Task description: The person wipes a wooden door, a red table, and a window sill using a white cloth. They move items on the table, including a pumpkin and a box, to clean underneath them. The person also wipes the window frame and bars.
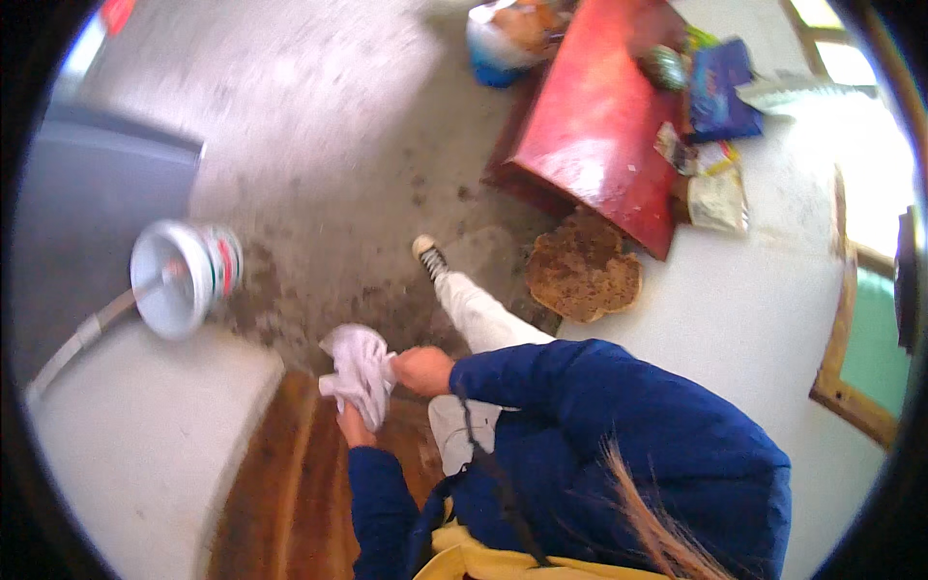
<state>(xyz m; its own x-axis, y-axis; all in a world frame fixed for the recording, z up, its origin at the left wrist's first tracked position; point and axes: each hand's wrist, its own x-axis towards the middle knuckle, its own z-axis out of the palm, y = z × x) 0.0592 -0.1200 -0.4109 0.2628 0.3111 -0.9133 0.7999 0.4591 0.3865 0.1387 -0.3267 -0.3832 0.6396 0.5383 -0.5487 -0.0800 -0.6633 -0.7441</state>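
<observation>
Both my hands grip a crumpled pale pinkish-white cloth [359,373] in front of my body. My left hand [355,425] holds its lower edge, near the brown wooden surface. My right hand [424,370] is closed in a fist on the cloth's right side. The cloth bunches between them and hangs over the grey floor; my fingertips are partly hidden by it. To the left, a white bucket [170,283] with a striped side stands tilted in view, with a long stick or handle [90,330] reaching into it.
A red table [587,145] stands at the upper right, with a dark blue packet [721,90] and other bags beside it. A brown rough slab or stump [583,275] lies by its near end. A blue-and-white bag [500,43] stands on the floor beyond. A brown wooden door [275,486] is lower left.
</observation>
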